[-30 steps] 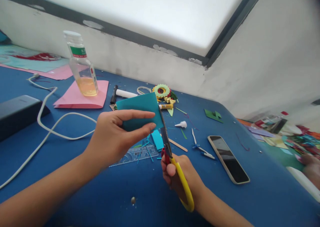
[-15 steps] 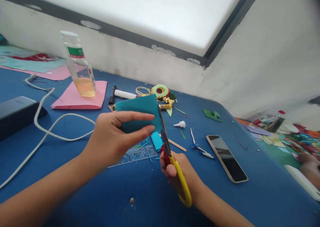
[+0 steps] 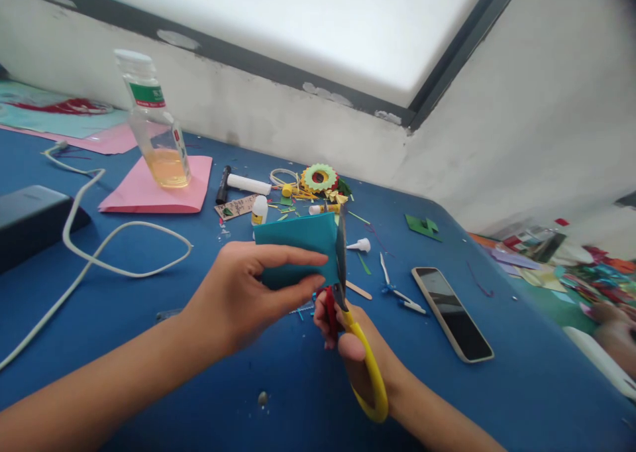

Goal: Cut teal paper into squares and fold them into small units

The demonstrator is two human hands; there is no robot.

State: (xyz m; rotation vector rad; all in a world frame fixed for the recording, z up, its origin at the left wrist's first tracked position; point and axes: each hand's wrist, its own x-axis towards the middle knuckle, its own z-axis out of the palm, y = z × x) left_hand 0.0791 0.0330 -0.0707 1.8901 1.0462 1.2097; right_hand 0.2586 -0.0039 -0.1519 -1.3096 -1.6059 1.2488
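Note:
My left hand (image 3: 258,293) pinches a folded piece of teal paper (image 3: 303,234) between thumb and fingers, holding it above the table. In my right hand (image 3: 355,342) is a pair of scissors (image 3: 366,372) with yellow and red handles. The blades point upward, slightly apart, at the right edge of the paper. Under my hands, a clear ruler is mostly hidden. Just beyond the paper stands a small glue bottle (image 3: 259,211) with a white top. A white nozzle cap (image 3: 360,245) lies right of the blades.
A phone (image 3: 451,313) lies at the right. At the left, a bottle of yellowish liquid (image 3: 167,167) stands on pink paper (image 3: 116,197), near a white cable (image 3: 74,230). A paper gear shape (image 3: 318,177) and scraps lie at the back. Another person's hand (image 3: 616,333) shows far right.
My left hand has moved the teal paper right and slightly down, uncovering the glue bottle behind it. The scissor blades have opened somewhat and shifted slightly right.

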